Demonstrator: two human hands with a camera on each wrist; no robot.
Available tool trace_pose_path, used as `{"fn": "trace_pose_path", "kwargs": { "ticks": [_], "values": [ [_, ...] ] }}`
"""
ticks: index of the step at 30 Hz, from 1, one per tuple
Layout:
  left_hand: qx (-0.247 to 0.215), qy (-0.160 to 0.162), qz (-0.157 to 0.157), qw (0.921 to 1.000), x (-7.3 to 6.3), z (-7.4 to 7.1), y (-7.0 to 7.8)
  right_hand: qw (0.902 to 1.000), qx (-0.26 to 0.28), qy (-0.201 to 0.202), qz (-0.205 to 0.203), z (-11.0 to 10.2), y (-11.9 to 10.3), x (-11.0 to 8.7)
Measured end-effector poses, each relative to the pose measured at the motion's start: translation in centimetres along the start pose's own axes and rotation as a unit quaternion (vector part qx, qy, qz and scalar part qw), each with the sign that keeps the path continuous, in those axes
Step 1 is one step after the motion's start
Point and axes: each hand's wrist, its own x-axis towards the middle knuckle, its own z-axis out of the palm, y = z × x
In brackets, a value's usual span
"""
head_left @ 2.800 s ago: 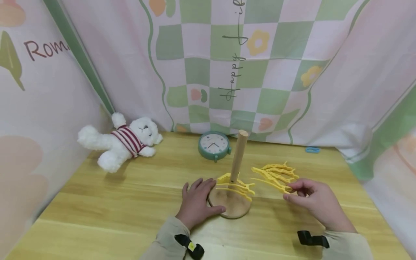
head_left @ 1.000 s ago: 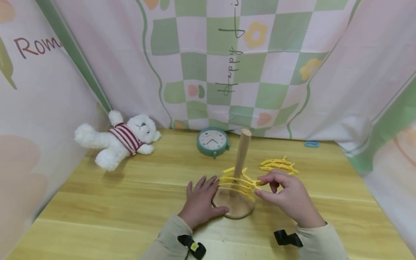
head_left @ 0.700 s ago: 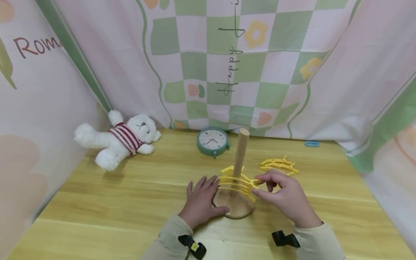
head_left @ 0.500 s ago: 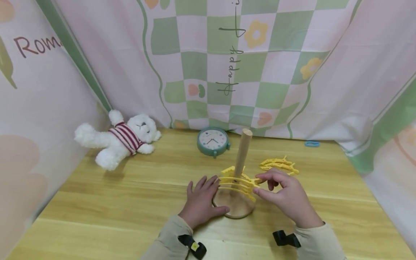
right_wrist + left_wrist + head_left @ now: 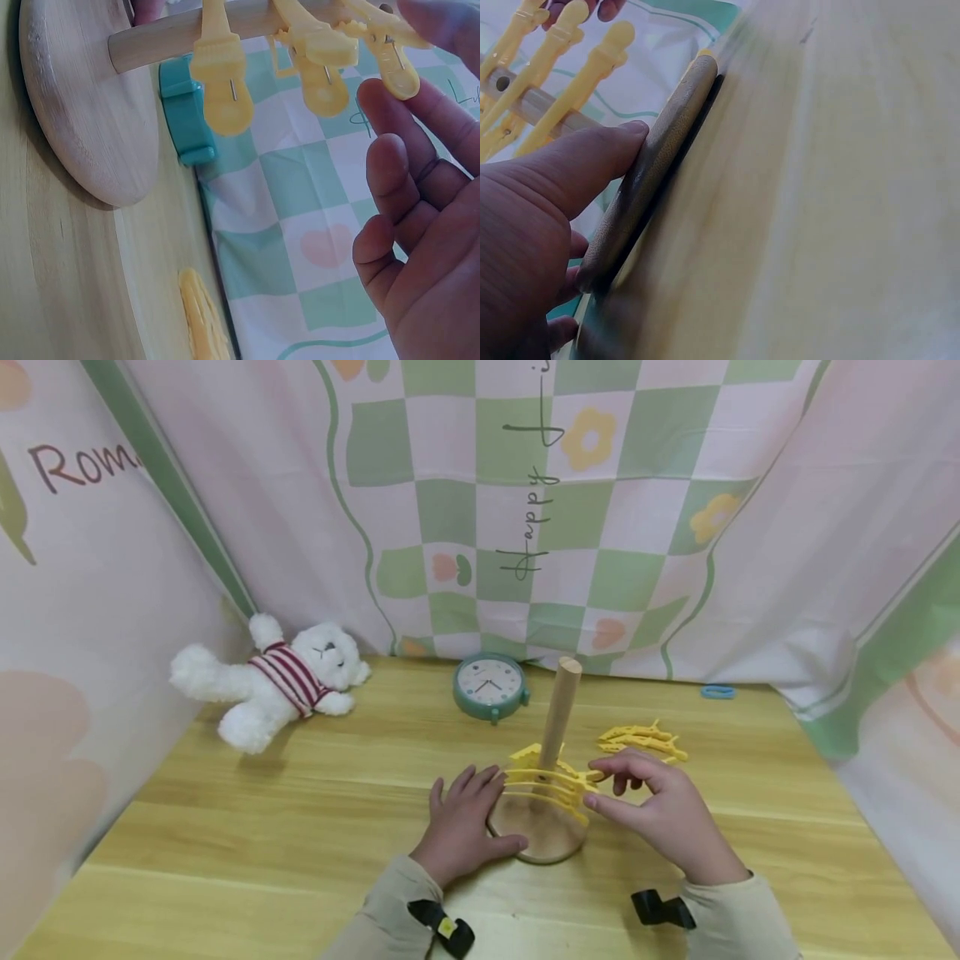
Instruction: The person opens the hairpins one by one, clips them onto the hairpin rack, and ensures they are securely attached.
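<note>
A wooden stand with a round base (image 5: 540, 839) and an upright dowel (image 5: 558, 710) is near the middle of the table. Yellow hair clips (image 5: 229, 97) sit one above another across the lower dowel. Thumb and index finger of my right hand (image 5: 663, 814) pinch the tail of the uppermost hair clip (image 5: 396, 69), its arms around the dowel. My left hand (image 5: 461, 831) rests at the base's left edge with fingers spread. In the left wrist view its thumb (image 5: 600, 154) presses on the base rim; its other fingers are partly hidden.
Several more yellow hair clips (image 5: 641, 739) lie in a pile behind my right hand. A green alarm clock (image 5: 491, 687) and a white teddy bear (image 5: 288, 685) lie toward the back. A small blue ring-shaped thing (image 5: 717, 692) is at the back right. Printed curtains (image 5: 517, 510) enclose the table.
My right hand has carried a hair clip from the right, clear of the stand, to the dowel above the others. In the last second the hands barely move.
</note>
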Motion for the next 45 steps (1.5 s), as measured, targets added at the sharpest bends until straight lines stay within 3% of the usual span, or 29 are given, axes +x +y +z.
{"fn": "trace_pose_path", "kwargs": {
  "ticks": [17,25,35,45],
  "values": [
    [-0.011,-0.005,-0.004,0.9999,-0.2,-0.2,0.1,1.0000,-0.003,-0.006,0.004,-0.7,0.6,0.0],
    [-0.007,-0.002,-0.002,1.0000,-0.1,0.0,-0.1,0.9995,-0.010,0.029,0.010,-1.7,1.8,-0.2],
    [-0.007,-0.003,0.000,1.0000,0.0,0.1,-0.2,0.9914,-0.047,0.104,0.065,-3.0,4.7,-0.3],
    [-0.010,-0.002,-0.001,0.9999,0.0,0.2,-0.3,0.9813,-0.028,0.147,0.121,-3.4,7.1,-0.5]
  ]
}}
